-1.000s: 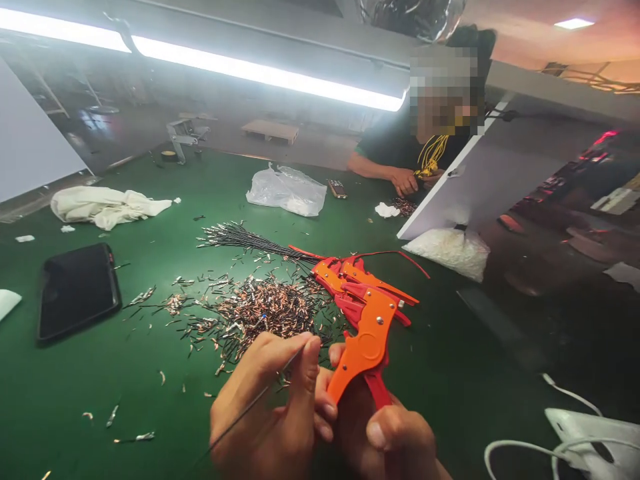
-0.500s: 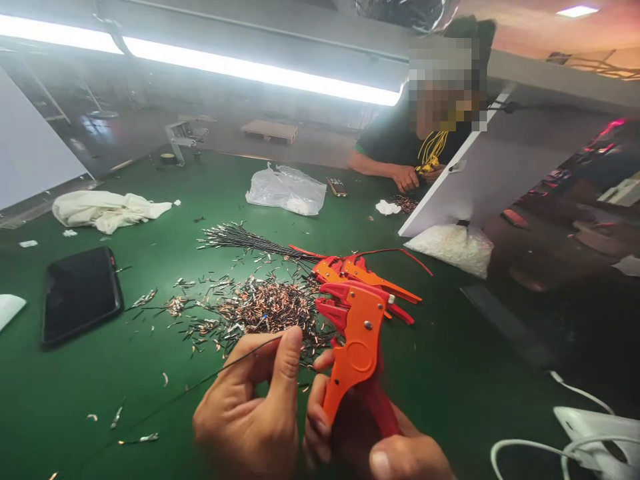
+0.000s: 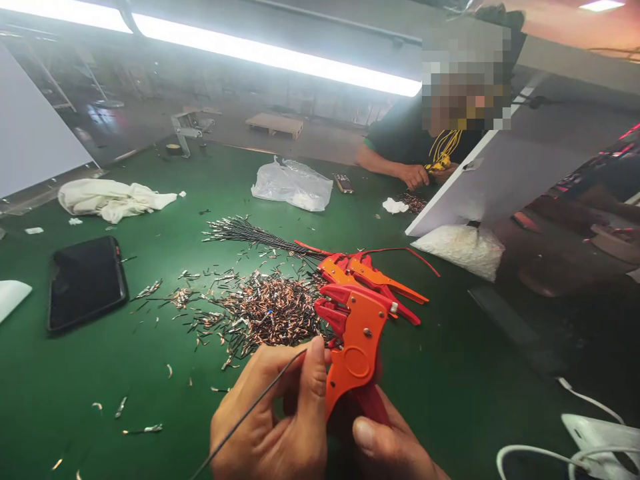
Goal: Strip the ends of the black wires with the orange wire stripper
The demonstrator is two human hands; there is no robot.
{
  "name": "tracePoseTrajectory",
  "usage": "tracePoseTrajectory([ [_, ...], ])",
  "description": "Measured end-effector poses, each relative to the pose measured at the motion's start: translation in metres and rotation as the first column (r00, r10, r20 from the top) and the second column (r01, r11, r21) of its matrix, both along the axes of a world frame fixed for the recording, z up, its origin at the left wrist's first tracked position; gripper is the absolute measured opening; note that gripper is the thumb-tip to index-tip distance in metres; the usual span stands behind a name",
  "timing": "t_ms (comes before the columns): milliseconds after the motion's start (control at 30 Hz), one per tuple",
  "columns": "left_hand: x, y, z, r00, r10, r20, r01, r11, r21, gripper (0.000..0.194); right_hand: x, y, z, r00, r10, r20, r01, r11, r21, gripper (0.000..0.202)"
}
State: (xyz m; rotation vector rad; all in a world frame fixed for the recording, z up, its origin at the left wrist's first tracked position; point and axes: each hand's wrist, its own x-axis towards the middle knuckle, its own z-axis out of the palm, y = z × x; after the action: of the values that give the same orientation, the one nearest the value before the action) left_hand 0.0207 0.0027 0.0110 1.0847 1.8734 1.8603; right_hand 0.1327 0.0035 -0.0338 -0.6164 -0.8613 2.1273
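Note:
Between the thumb and fingers of my left hand (image 3: 280,413) is a thin black wire (image 3: 250,408), its long end trailing down to the bottom edge. My right hand (image 3: 395,443) is closed around an orange and red wire stripper (image 3: 356,340), with the red jaws pointing left. My left thumb is close beside the tool's body, below the jaws. Behind them a heap of short stripped wire scraps (image 3: 270,310) lies on the green table (image 3: 170,427). A bundle of black wires (image 3: 255,235) with bare metal ends extends behind the heap, near more orange-red wire strippers (image 3: 370,275).
At the left lie a black phone (image 3: 87,283) and a crumpled white cloth (image 3: 117,199). A clear plastic bag (image 3: 293,187) is farther back. Across the table a person's hand (image 3: 415,176) is near yellow wires (image 3: 444,155). A white panel (image 3: 450,183) and filled bag (image 3: 463,250) stand right.
My left hand has moved right, closer to the wire stripper, and the wire's trailing end now hangs lower. My right hand still grips the tool. The whole view has shifted slightly.

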Motion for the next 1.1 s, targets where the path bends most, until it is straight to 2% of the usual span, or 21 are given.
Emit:
tracePoseTrajectory([
  [167,-0.001,0.001,-0.002,0.998,-0.025,-0.063,0.026,1.0,0.009,0.012,0.001,-0.002,0.0,0.998,-0.029,0.048,0.029,1.0,0.005,0.042],
  [367,0.0,0.005,-0.003,0.99,0.0,-0.142,0.015,0.995,0.103,0.016,0.0,-0.005,-0.011,0.997,-0.056,0.06,0.062,0.991,-0.115,0.034],
  [633,0.003,0.006,-0.002,0.989,-0.027,-0.144,0.031,0.999,0.03,0.019,0.002,-0.01,-0.017,0.988,-0.082,0.128,0.107,0.975,-0.197,0.042],
  [767,-0.001,0.006,-0.005,0.988,-0.051,-0.145,0.053,0.998,0.013,0.019,0.003,-0.014,-0.022,0.97,-0.154,0.186,0.189,0.964,-0.189,0.042],
  [967,-0.004,0.008,-0.005,0.996,-0.09,0.016,0.091,0.994,-0.052,0.02,-0.001,-0.018,-0.022,0.939,-0.196,0.282,0.253,0.949,-0.186,0.045],
  [1100,-0.005,0.008,-0.004,0.998,-0.058,0.02,0.06,0.991,-0.123,0.019,-0.002,-0.018,-0.022,0.932,-0.235,0.275,0.293,0.936,-0.193,0.041],
])
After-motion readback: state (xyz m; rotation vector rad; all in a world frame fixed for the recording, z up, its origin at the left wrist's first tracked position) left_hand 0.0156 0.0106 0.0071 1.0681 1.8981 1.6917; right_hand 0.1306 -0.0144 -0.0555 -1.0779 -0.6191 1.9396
